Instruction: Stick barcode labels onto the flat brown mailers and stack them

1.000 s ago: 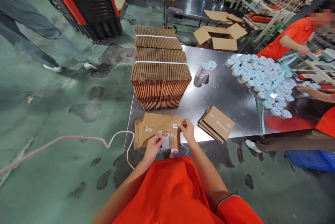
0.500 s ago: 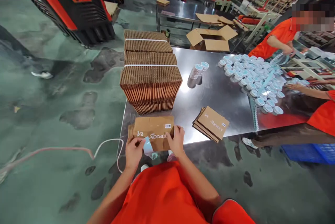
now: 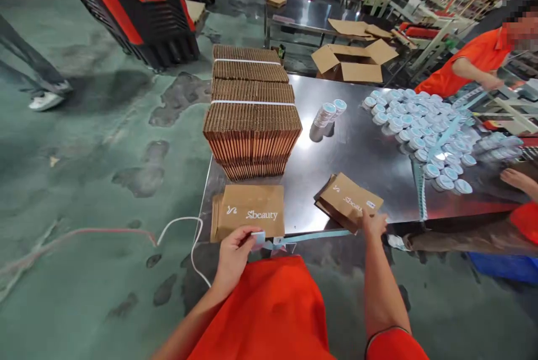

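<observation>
My left hand [image 3: 235,248] is closed on the end of a pale blue label strip [image 3: 311,235] at the near edge of the steel table [image 3: 361,152]. Just beyond it lies a pile of flat brown "Sbeauty" cartons [image 3: 250,211]; the top one shows no barcode sticker. My right hand [image 3: 373,222] reaches right and rests its fingers on the near corner of a second, smaller pile of flat cartons [image 3: 348,200], whose top one carries a small barcode sticker. The blue strip stretches between my two hands.
A tall strapped bundle of flat cartons [image 3: 252,113] stands at the table's left. Small round white-lidded jars [image 3: 420,130] cover the right part, with a short stack [image 3: 328,113] mid-table. Other people in orange [image 3: 471,63] work at the right. A white cable [image 3: 185,236] hangs at the left corner.
My right hand carried the stickered top carton from the left pile over to the right pile. My left hand stayed at the table edge with the blue strip.
</observation>
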Motion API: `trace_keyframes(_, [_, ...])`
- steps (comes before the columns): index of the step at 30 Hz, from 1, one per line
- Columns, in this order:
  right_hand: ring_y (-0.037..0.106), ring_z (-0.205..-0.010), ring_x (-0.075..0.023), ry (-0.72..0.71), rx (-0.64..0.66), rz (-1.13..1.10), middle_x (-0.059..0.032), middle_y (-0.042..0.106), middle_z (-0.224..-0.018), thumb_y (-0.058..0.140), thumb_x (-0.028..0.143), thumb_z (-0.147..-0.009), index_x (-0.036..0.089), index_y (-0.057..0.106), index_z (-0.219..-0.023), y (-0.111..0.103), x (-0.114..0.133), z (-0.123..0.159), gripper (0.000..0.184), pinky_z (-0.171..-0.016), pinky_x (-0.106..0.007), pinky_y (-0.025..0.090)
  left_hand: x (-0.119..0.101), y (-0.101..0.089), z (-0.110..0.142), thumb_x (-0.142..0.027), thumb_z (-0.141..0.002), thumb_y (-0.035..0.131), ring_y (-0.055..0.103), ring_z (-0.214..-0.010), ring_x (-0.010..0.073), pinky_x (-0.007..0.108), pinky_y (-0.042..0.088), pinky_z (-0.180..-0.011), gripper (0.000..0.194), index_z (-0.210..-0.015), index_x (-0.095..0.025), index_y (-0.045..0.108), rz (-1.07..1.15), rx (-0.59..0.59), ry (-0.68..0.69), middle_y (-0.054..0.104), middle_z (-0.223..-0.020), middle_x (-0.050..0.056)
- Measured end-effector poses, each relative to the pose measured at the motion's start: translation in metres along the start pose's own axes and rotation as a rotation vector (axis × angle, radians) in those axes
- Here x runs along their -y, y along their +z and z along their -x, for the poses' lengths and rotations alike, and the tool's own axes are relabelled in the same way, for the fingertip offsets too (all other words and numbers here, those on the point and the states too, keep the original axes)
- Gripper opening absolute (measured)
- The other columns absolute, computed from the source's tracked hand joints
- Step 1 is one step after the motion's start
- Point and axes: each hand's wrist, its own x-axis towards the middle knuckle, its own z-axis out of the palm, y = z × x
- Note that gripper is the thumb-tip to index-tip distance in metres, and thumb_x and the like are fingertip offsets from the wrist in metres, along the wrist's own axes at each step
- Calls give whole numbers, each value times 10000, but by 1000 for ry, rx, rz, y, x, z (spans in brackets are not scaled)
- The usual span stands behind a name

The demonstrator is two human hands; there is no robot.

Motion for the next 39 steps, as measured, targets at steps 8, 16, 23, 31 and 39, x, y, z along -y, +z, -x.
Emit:
trace_keyframes(8, [616, -856, -196, -297, 945, -398, -72, 674, -955, 612, 454, -758, 192, 640, -967, 47, 48, 181, 337, -763, -326, 499, -2, 4, 0, -247, -642, 628, 646, -998, 252, 344, 504, -878, 203, -788, -198, 761, 69, 6, -2, 753, -961, 71])
trace_keyframes(16, [591, -619, -135, -305, 1202, -467, 6, 634, -729, 651, 354, -745, 218, 652, -825, 34, 71, 261, 158, -617, -264, 493, 11, 3, -5, -339, -643, 706, 655, -966, 244, 364, 521, -850, 292, -894, -188, 711, 34, -13, -2, 704, -1061, 98])
trace_keyframes(23, [525, -533, -120, -244, 1161, -454, 32, 569, -619, 626, 352, -726, 217, 575, -736, 40, 68, 262, 145, -536, -244, 440, 11, -2, -9, -347, -687, 663, 637, -921, 244, 334, 469, -844, 163, -601, -209, 673, -143, 10, 80, 720, -939, 78])
trace_keyframes(31, [514, -595, -127, -394, 1056, -356, 3, 574, -659, 629, 329, -729, 199, 636, -665, 47, 65, 256, 145, -562, -243, 404, 10, -1, -14, -443, -699, 625, 394, -480, 112, 239, 305, -502, 339, -485, -200, 527, -294, 32, 44, 443, -461, -54])
trace_keyframes(39, [523, -649, -143, -328, 998, -352, -9, 603, -698, 621, 382, -742, 197, 648, -686, 65, 67, 234, 195, -614, -254, 419, 20, -2, -22, -496, -700, 615, 362, -475, 101, 237, 279, -497, 409, -459, -189, 494, -277, 71, -21, 413, -442, -57])
